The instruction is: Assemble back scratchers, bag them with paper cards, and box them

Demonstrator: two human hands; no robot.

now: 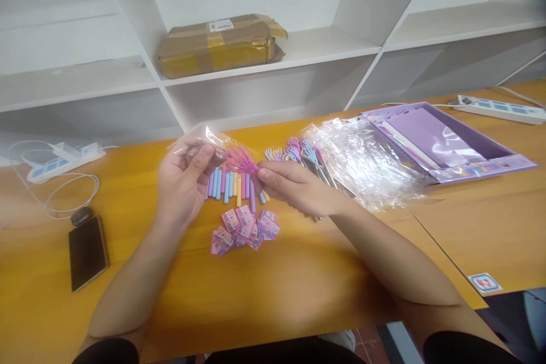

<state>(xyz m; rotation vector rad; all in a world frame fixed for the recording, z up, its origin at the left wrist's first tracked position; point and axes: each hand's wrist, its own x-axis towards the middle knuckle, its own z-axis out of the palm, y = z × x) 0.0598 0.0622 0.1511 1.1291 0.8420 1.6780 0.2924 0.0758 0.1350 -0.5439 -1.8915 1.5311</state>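
My left hand [183, 182] pinches a small clear plastic sleeve [205, 137] above the orange table [273, 290]. My right hand [294, 187] grips a pink claw-shaped plastic toy [241, 160] by its stem, its fingers pointing toward the sleeve's mouth. Below the hands lies a row of pastel sticks [228, 185] and a heap of small pink cards [245, 228]. More claw toys [296, 152] in blue, purple and yellow lie just past my right hand.
A pile of clear plastic sleeves [367, 162] lies right of the hands, beside an open purple box [443, 139]. A phone [87, 250] and a power strip [60, 158] with cables sit at the left; another power strip [497, 108] far right. A taped parcel [222, 44] rests on white shelves.
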